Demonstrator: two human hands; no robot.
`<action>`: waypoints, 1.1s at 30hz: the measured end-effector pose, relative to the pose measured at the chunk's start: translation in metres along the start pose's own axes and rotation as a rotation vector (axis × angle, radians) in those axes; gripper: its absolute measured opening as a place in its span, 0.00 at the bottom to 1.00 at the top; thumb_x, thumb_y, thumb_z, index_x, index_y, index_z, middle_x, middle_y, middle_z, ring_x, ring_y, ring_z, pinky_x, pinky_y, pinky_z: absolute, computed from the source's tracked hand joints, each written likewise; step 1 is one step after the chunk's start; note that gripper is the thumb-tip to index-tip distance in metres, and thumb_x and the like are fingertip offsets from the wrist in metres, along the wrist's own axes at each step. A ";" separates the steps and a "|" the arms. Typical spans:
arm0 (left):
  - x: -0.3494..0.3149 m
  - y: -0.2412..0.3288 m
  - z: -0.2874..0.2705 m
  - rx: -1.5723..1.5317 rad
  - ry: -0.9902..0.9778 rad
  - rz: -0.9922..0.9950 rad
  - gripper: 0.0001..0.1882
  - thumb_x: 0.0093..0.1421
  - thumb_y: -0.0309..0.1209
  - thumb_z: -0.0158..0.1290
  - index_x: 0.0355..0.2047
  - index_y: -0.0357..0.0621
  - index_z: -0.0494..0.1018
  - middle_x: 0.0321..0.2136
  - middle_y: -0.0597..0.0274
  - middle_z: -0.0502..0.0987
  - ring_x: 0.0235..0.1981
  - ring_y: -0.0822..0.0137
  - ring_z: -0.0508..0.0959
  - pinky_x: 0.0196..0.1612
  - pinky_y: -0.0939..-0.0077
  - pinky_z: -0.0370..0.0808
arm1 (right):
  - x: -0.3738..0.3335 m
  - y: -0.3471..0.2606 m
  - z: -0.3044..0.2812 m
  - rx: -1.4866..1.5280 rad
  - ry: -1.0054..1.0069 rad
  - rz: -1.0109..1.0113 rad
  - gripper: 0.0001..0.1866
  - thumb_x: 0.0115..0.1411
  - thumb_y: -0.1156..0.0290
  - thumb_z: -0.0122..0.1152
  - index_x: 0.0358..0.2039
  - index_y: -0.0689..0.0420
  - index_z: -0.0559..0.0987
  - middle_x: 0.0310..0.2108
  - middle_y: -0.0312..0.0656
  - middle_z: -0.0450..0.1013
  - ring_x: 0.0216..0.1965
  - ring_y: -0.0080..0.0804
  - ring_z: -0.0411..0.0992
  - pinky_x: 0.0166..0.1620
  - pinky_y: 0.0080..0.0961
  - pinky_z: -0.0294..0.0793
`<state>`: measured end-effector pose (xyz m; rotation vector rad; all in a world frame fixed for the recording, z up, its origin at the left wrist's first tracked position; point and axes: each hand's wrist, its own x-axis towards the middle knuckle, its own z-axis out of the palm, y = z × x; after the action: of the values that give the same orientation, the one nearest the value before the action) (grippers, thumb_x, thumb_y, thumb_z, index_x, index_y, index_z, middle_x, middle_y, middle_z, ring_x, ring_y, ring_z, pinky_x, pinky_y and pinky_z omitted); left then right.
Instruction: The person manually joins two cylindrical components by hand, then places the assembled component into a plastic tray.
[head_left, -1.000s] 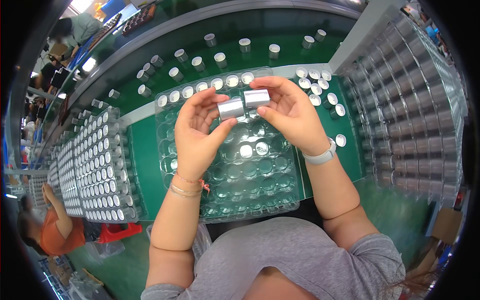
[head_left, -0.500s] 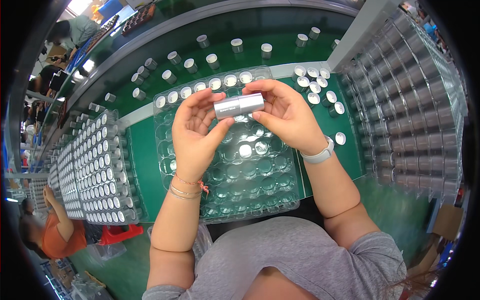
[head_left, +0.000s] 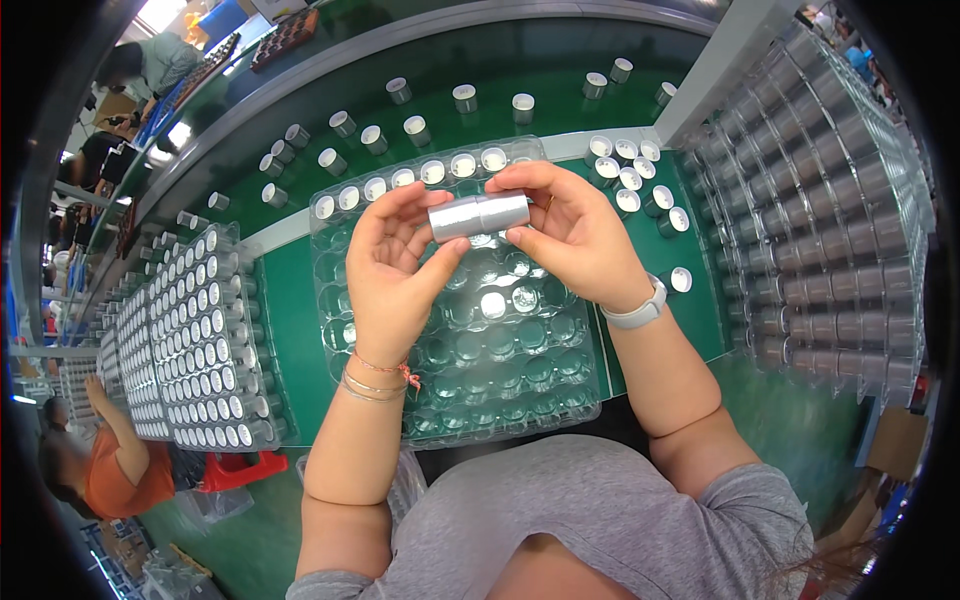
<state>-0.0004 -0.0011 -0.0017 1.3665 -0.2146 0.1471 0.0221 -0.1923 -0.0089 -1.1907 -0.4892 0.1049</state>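
A silver cylindrical container (head_left: pixel 479 216) lies sideways between my two hands, above a clear plastic tray (head_left: pixel 480 345). A seam rings its middle. My left hand (head_left: pixel 392 265) grips its left end between thumb and fingers. With thumb and fingertips, my right hand (head_left: pixel 575 232) pinches the right end. The tray has rows of round pockets. White-ended cylinders fill much of its far row, and a few sit farther down. Some of the tray is hidden behind my hands.
A green conveyor belt (head_left: pixel 560 75) carrying scattered silver cylinders runs along the far side. More loose cylinders (head_left: pixel 628 178) stand beyond my right hand. Filled clear trays are stacked at left (head_left: pixel 200 345) and right (head_left: pixel 825 250). An orange-shirted person (head_left: pixel 125 470) is at far left.
The container has turned about its long axis, so the printing on its side no longer shows. Both hands stay nearly in place. Cylinders on the belt have shifted slightly left.
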 end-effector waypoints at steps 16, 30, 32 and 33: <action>0.002 -0.007 -0.004 0.072 -0.085 0.089 0.20 0.56 0.16 0.57 0.50 0.33 0.72 0.50 0.55 0.70 0.49 0.66 0.74 0.50 0.76 0.74 | -0.002 0.007 0.004 0.048 0.054 0.098 0.21 0.67 0.76 0.47 0.60 0.63 0.63 0.55 0.43 0.65 0.57 0.31 0.66 0.61 0.31 0.65; -0.002 -0.004 -0.003 0.215 -0.017 0.131 0.29 0.50 0.18 0.62 0.54 0.36 0.68 0.48 0.56 0.74 0.51 0.65 0.75 0.52 0.72 0.73 | -0.003 0.010 0.006 0.042 -0.093 0.152 0.25 0.60 0.82 0.54 0.59 0.65 0.65 0.57 0.41 0.63 0.55 0.30 0.66 0.59 0.27 0.64; -0.003 -0.002 -0.002 0.235 -0.027 0.115 0.30 0.49 0.15 0.61 0.55 0.35 0.67 0.49 0.56 0.73 0.53 0.63 0.73 0.55 0.69 0.70 | -0.002 0.010 0.002 -0.022 -0.143 0.185 0.25 0.61 0.81 0.54 0.59 0.65 0.64 0.56 0.41 0.63 0.55 0.30 0.66 0.59 0.27 0.63; -0.003 -0.002 -0.003 0.234 -0.027 0.115 0.30 0.49 0.15 0.61 0.55 0.35 0.67 0.49 0.56 0.73 0.53 0.63 0.73 0.55 0.69 0.70 | -0.002 0.009 0.003 -0.023 -0.143 0.185 0.25 0.61 0.81 0.54 0.59 0.65 0.64 0.56 0.41 0.63 0.55 0.30 0.66 0.59 0.27 0.63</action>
<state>-0.0024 0.0010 -0.0052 1.5897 -0.3064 0.2563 0.0209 -0.1865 -0.0169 -1.2552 -0.5051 0.3460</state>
